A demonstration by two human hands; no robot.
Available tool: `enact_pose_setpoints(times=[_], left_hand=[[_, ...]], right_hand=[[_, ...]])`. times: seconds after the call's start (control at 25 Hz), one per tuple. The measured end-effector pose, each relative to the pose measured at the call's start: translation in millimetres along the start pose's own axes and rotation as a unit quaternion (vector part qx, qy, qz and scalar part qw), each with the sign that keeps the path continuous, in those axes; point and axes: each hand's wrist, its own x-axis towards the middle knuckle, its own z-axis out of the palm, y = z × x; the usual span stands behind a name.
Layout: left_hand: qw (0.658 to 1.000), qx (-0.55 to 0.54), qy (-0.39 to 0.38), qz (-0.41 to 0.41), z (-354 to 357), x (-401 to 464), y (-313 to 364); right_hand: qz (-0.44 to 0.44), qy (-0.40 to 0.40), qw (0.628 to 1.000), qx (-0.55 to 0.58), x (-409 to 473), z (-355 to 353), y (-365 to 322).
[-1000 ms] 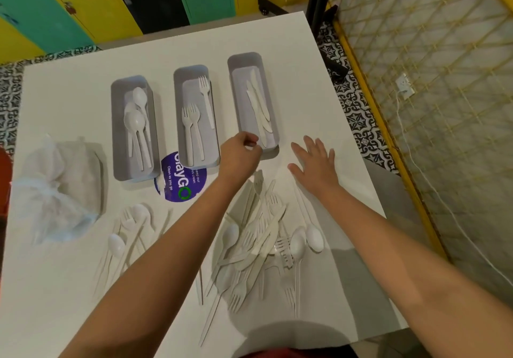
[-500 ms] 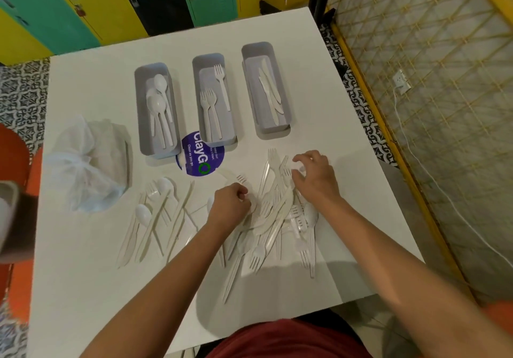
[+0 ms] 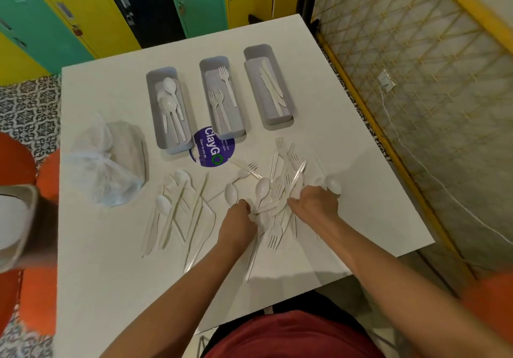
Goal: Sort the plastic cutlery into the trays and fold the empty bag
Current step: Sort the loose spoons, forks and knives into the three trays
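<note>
A white square table [image 3: 111,274] fills most of the view, its far edge meeting a row of lockers [image 3: 83,19] in yellow, green and black. A patterned black-and-white tiled floor [image 3: 27,107] shows at the far left, and on the right a lattice panel [image 3: 416,80] with a yellow frame runs along the table's side, a white cable [image 3: 433,180] hanging across it. Orange seating [image 3: 47,174] sits at the left edge.

Three grey trays stand side by side on the far half of the table. The left tray [image 3: 152,107] holds spoons, the middle tray [image 3: 205,91] holds forks, and the right tray [image 3: 249,80] holds knives. A round purple sticker [image 3: 212,152] lies on the table just near of the middle tray, partly under it. A crumpled clear plastic bag [image 3: 108,163] rests left of the trays.

Loose white cutlery lies in two groups: a smaller spread [image 3: 177,213] near of the left tray, and a denser pile [image 3: 277,188] of spoons, forks and knives near of the right tray.

Both hands are down in the denser pile. The left hand [image 3: 237,224] has its fingers curled, pinching pieces at the pile's near-left edge. The right hand [image 3: 315,203] is curled round a bunch of cutlery, a spoon bowl [image 3: 333,184] sticking out on its far side.
</note>
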Motion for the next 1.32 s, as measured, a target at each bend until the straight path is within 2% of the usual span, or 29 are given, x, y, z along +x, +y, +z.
enact_pose_setpoints(times=[0.12,0.28,0.36,0.48,0.68,0.88,1.0,1.16,1.32], left_hand=[[1.0,0.015,0.007,0.011,0.9,-4.3,-2.8],[0.999,0.033,0.004,0.005,1.1,-2.1,-3.9],[0.999,0.034,0.0,0.0,1.5,-1.1,-4.4],[0.999,0.03,-0.008,-0.011,1.4,0.0,-4.8],[1.0,0.006,-0.006,-0.012,-2.2,3.4,-7.2],[0.997,-0.056,0.051,-0.009,-7.6,3.2,-11.1],[0.99,-0.102,0.094,0.003,-15.9,7.1,-10.2],[0.965,-0.216,0.144,-0.03,-37.7,18.3,1.5],[0.905,-0.398,0.124,-0.084,-72.8,42.0,5.4]], right_hand=[[0.032,-0.027,0.999,0.015,-12.5,4.1,-7.0],[0.05,-0.007,0.998,0.044,-18.9,14.5,-15.2],[0.07,-0.034,0.996,0.037,-18.3,15.9,-19.3],[0.094,-0.025,0.991,0.091,-16.5,22.2,-18.0],[0.06,0.007,0.99,0.128,-18.5,27.1,-13.5],[0.0,0.122,0.979,0.163,-19.6,20.9,-19.5],[-0.074,0.177,0.954,0.232,-13.7,13.8,-30.0],[-0.097,0.154,0.93,0.32,-3.1,-3.1,-47.9],[-0.095,0.09,0.937,0.323,24.6,-27.6,-65.9]])
